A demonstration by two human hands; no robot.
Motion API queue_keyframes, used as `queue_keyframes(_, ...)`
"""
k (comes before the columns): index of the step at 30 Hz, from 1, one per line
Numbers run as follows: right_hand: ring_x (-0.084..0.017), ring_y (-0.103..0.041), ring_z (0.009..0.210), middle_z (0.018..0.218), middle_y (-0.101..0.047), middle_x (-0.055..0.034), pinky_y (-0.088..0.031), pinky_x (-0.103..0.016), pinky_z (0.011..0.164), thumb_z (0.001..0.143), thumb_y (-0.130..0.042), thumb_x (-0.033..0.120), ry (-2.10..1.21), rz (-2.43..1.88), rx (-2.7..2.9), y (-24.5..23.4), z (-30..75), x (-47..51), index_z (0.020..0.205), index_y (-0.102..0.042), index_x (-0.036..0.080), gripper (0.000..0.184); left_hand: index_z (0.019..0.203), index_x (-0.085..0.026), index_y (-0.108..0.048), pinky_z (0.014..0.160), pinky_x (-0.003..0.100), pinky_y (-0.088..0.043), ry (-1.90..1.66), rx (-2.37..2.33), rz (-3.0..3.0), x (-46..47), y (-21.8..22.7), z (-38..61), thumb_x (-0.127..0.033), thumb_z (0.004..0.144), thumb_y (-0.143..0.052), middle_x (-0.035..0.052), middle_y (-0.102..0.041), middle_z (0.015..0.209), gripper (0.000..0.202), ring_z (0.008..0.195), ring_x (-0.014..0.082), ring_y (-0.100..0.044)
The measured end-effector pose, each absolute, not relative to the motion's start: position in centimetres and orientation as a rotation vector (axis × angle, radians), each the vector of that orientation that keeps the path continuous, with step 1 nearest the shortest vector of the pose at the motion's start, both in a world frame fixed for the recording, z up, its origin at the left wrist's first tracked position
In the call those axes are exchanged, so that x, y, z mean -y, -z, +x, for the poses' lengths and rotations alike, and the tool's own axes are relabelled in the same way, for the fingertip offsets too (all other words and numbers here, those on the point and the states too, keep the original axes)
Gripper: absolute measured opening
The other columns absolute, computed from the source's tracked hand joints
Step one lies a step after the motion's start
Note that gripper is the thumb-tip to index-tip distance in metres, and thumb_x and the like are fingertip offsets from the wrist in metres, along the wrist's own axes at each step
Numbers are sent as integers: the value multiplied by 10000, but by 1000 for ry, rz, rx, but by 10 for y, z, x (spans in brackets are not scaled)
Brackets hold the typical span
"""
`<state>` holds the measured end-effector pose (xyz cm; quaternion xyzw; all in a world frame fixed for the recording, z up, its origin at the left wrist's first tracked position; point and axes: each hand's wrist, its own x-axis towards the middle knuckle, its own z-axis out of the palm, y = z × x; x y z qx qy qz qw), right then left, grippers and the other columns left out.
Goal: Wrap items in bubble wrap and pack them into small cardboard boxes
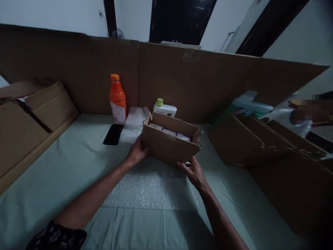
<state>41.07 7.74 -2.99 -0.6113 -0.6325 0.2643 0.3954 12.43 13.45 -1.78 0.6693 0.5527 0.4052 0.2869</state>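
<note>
Between my two hands is a small open-topped cardboard box, tilted down toward its right end. Several white packages with purple edges fill it. My left hand grips the box's left end, its fingers partly hidden behind the cardboard. At the lower right corner, my right hand holds the box from beneath, thumb toward the front. A sheet of bubble wrap lies on the green cloth in front of the box.
An orange bottle, a black phone and a white bottle with a green cap are behind. Cardboard boxes stand left and right. A tall cardboard wall closes the back of the green cloth.
</note>
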Motion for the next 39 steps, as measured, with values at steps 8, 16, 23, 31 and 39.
queue_keyframes(8, -214, -664, 713, 984, -720, -86, -554, -348, 636, 810, -640, 512, -755, -1571, 1600, 28, 372, -73, 1077, -622, 183, 424, 1349, -170, -486, 873, 380, -567, -1049, -1567, 1685, -77, 29, 85, -212, 824, -565, 122, -692, 1203, 532, 1003, 251, -702)
queue_keyframes(16, -303, -588, 1226, 1350, -619, -176, -497, -497, 1009, 920, -557, 341, -296, -1519, 1801, 31, 360, -55, 1308, -567, 158, 430, 1516, -170, -318, 1105, 485, -456, -1131, -1729, 1986, -54, 28, 69, -242, 845, -612, 167, -523, 1467, 736, 1331, 306, -526)
queue_keyframes(23, -232, -587, 1251, 1415, -609, -61, -487, -378, 1017, 910, -573, 205, -131, -1370, 2422, 49, 307, 21, 1258, -627, 263, 357, 1165, -235, -678, 1010, 472, -508, -753, -1266, 2454, 21, 68, 79, -148, 921, -502, 91, -694, 1228, 313, 1187, 273, -604)
queue_keyframes(31, -341, -627, 1111, 1259, -673, -174, -475, -507, 890, 967, -487, 380, 114, -2022, 1926, 59, 436, 38, 1165, -659, 173, 334, 1139, -206, -690, 1026, 467, -497, -741, -1179, 2458, 14, 77, 65, -176, 938, -506, 104, -677, 1257, 274, 1218, 269, -583)
queue_keyframes(39, -264, -673, 968, 1070, -739, -109, -506, -420, 855, 851, -536, 367, -299, -1894, 1720, 60, 400, 26, 844, -612, 214, 171, 1108, -191, -704, 1026, 507, -500, -801, -1172, 2453, 23, 65, 74, -145, 921, -516, 119, -684, 1252, 270, 1244, 287, -576)
